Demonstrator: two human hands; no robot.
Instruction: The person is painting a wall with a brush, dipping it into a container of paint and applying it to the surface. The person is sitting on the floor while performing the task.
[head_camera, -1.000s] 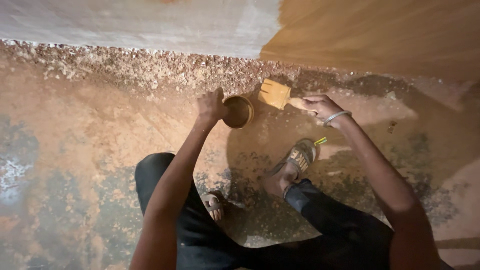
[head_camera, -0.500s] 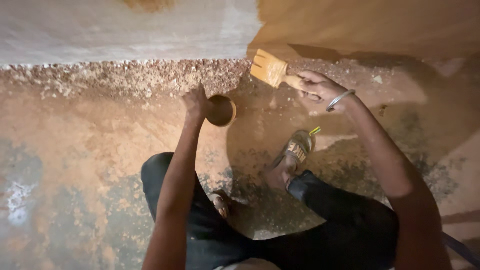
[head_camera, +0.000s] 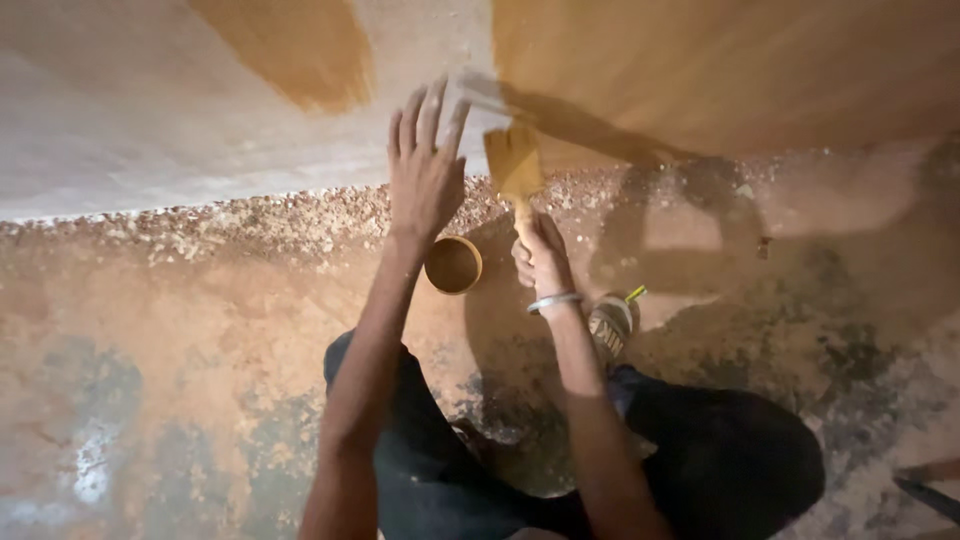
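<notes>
Brush (head_camera: 514, 163) stands upright against the wall (head_camera: 150, 110) in the single head view, its wide ochre-loaded bristles pressed to the lower edge of the painted area, the handle running down into the right hand (head_camera: 540, 262). That hand's fingers are closed round the handle, a bangle (head_camera: 553, 300) on the wrist. The left hand (head_camera: 424, 172) is raised just beside the brush, fingers spread and straight, holding nothing; whether the palm touches the wall cannot be told.

As for progress, it looks partly done: the right part of the wall carries a full ochre coat (head_camera: 720, 70), and a separate ochre patch (head_camera: 290, 50) sits higher to the left, while the broad pale stretch left of and below that patch is bare. The strip between the two coloured areas, where the left hand is, is also unpainted.

On the floor (head_camera: 180, 320) near the wall's foot sits a small round cup (head_camera: 453, 264) with ochre paint inside, between the two forearms and close to the right hand. A band of gravel (head_camera: 230, 225) and grit lines the foot of the wall. The person crouches, dark trousers (head_camera: 720, 460) and one sandalled foot (head_camera: 612, 325) just right of the cup. Nothing lies between brush and wall; the raised left arm is the only thing crossing the unpainted part.
</notes>
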